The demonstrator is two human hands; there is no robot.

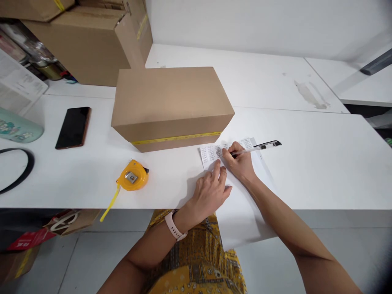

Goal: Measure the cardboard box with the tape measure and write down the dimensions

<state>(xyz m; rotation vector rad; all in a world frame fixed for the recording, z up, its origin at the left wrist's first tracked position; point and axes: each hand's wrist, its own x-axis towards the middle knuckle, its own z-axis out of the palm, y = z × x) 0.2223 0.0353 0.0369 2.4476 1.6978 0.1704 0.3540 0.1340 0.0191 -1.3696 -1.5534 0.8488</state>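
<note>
My right hand is closed round a slim pen with a clear barrel and black clip, its tip end at the paper. Under both hands lies a white sheet of paper, its top covered with columns of small handwriting and its lower part hanging over the table's front edge. My left hand rests on the sheet just left of the right hand, fingers stretched out, holding nothing. Just beyond the paper stands a closed brown cardboard box with yellow tape along its near side.
An orange tape measure lies near the front edge, its yellow blade sticking out over it. Further left are a black phone, a green bottle and a black band. Larger cardboard boxes stand at the back left.
</note>
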